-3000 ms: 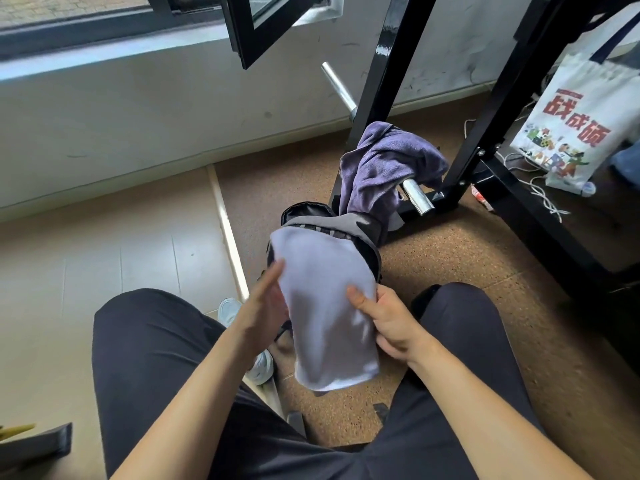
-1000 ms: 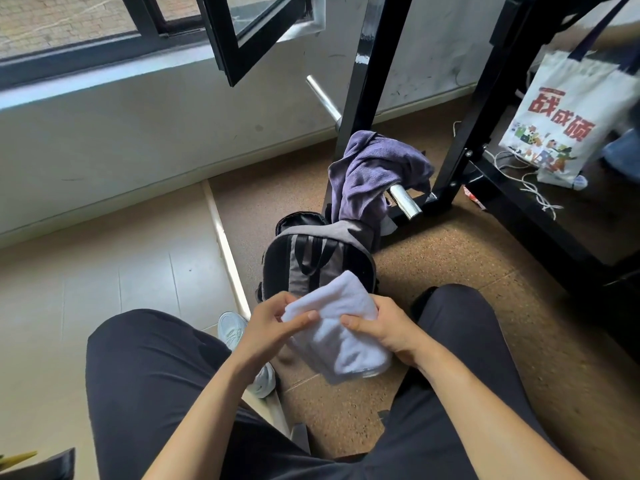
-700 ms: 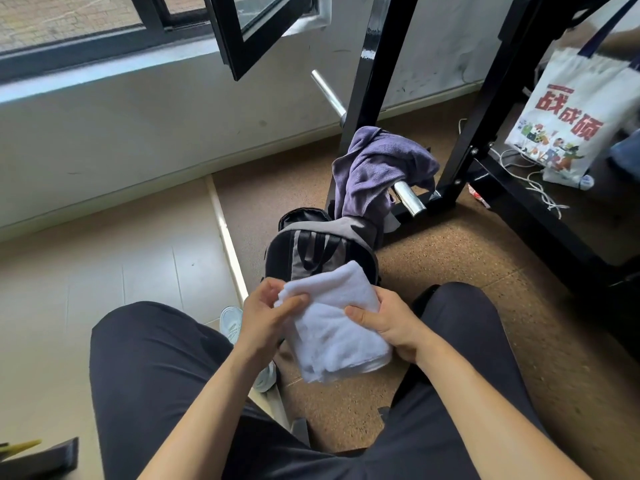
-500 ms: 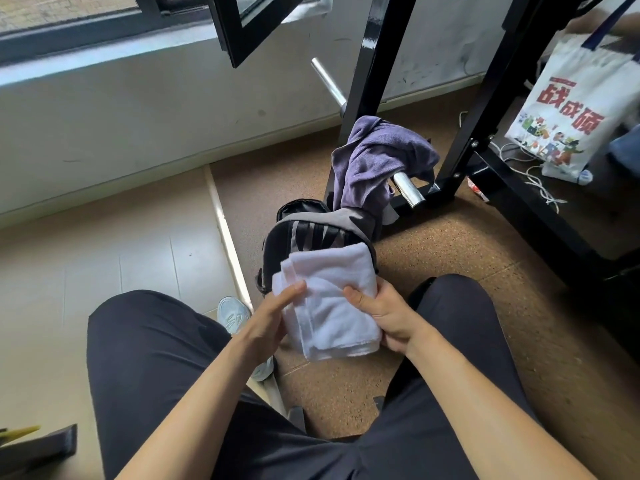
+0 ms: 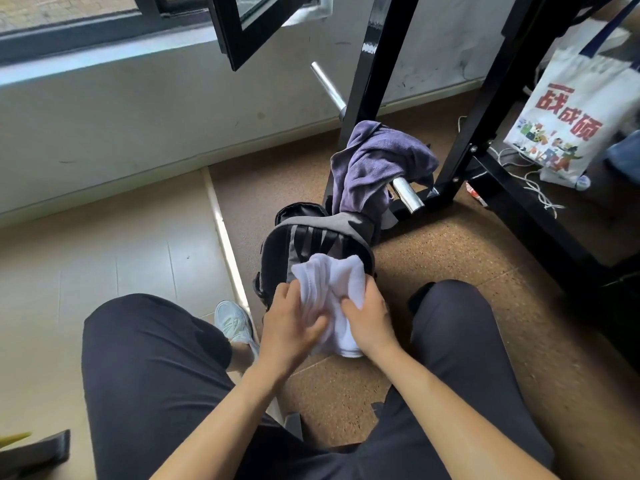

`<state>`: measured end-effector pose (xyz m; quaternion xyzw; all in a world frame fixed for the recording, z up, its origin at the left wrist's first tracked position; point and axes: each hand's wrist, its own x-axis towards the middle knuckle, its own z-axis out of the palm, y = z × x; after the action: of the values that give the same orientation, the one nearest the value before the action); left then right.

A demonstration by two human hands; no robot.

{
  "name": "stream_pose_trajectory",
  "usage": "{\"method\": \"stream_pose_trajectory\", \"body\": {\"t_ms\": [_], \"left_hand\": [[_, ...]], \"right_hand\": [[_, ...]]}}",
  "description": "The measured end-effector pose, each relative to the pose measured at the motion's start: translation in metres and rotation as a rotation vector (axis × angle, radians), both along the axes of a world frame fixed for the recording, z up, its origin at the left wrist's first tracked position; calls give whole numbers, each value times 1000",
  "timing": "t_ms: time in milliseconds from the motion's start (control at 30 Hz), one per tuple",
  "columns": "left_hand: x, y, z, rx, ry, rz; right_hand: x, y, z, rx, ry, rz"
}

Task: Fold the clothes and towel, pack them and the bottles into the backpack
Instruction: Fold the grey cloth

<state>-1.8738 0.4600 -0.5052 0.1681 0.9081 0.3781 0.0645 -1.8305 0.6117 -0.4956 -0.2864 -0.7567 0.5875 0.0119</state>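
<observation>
One white towel (image 5: pixel 341 282) is bunched between both hands, low between the person's knees and just above the floor. The left hand (image 5: pixel 289 325) lies against its left side with the fingers curled into the cloth and the thumb across the front. The right hand (image 5: pixel 367 317) grips the right side, thumb pressed into the folds. Both forearms reach forward and down from the lap. The towel's upper end overlaps the near edge of the one grey-and-black backpack (image 5: pixel 304 237), which stands on the floor; whether the towel is inside it cannot be told. Behind the backpack, one purple garment (image 5: pixel 374 161) hangs over a chrome bar (image 5: pixel 408 195) of the black metal frame (image 5: pixel 377 64). Two chrome bars show in all. One printed tote bag (image 5: pixel 571 116) hangs at the right, and one pale shoe (image 5: pixel 233 322) shows beside the left knee.
</observation>
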Motion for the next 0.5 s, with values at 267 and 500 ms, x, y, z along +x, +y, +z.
{"method": "stream_pose_trajectory", "body": {"t_ms": [267, 500], "left_hand": [[7, 5, -5, -110, -4, -145], [7, 1, 2, -116, -23, -364]], "right_hand": [[-1, 3, -5, -252, -170, -241], [-1, 13, 1, -422, -385, -387]]}}
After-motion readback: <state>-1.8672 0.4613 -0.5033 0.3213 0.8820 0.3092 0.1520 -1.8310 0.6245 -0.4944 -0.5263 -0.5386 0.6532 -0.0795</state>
